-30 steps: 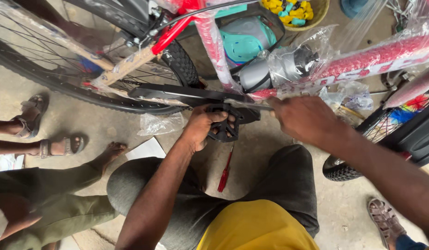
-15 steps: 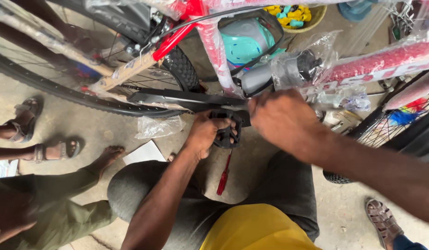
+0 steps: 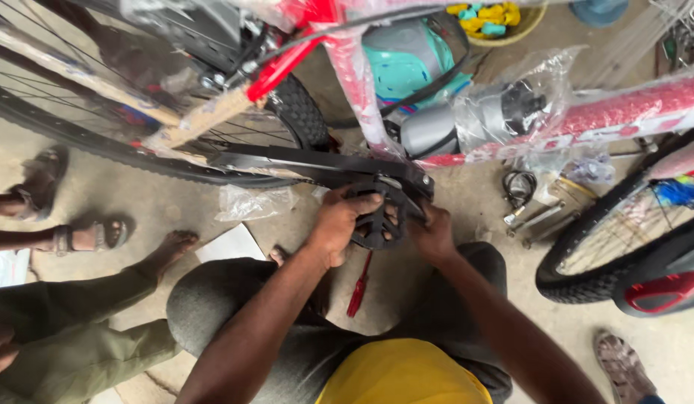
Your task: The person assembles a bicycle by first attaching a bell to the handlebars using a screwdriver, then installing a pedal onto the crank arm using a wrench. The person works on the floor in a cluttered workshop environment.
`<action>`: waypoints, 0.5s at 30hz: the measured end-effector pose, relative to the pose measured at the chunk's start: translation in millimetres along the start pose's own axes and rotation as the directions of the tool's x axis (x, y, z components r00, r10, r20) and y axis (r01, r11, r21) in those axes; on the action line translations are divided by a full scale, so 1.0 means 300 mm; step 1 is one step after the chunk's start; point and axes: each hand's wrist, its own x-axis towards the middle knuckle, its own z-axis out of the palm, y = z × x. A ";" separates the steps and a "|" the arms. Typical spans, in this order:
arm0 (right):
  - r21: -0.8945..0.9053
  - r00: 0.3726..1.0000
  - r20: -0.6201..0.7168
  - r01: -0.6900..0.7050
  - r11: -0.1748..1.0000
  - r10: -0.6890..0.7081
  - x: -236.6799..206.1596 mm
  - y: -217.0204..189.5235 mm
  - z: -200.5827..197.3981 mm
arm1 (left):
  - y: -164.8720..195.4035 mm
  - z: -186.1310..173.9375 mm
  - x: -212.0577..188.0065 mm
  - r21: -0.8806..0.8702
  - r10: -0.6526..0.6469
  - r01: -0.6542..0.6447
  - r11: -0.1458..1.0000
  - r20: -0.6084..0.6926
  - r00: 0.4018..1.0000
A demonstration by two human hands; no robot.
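The left hand (image 3: 339, 224) and right hand (image 3: 430, 233) are both gripping the black chainring (image 3: 378, 217), fingers curled around it, under the black chain guard (image 3: 317, 163) of the red bicycle frame (image 3: 631, 108). A red screwdriver (image 3: 359, 286) is lying on the floor below.

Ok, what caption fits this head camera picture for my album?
Both hands, left hand and right hand, grip the black chainring under a red bicycle frame.

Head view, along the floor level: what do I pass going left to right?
Sandalled foot → white sheet → left hand → black chainring → right hand → metal tools → black tyre.
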 end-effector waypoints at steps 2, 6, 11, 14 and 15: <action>0.028 0.955 0.280 -0.111 0.993 0.098 0.008 0.040 -0.054 | 0.010 -0.005 0.000 -0.017 -0.007 0.008 1.000 0.046 0.999; -0.172 0.892 0.411 -0.128 0.977 0.190 0.023 0.064 -0.065 | 0.006 -0.001 -0.005 -0.033 -0.029 0.032 0.999 0.070 0.997; 0.156 0.884 0.456 0.036 0.987 -0.104 0.023 0.078 -0.046 | -0.030 0.001 -0.036 -0.064 0.060 -0.058 0.996 0.015 0.998; 0.485 0.792 0.607 -0.307 0.819 -0.063 0.016 0.036 0.002 | -0.042 0.005 -0.039 -0.078 0.015 -0.017 0.997 -0.021 1.000; 0.685 0.766 0.627 -0.456 0.568 -0.141 0.015 0.010 0.041 | -0.043 0.006 -0.040 -0.079 -0.004 0.002 0.997 -0.031 1.000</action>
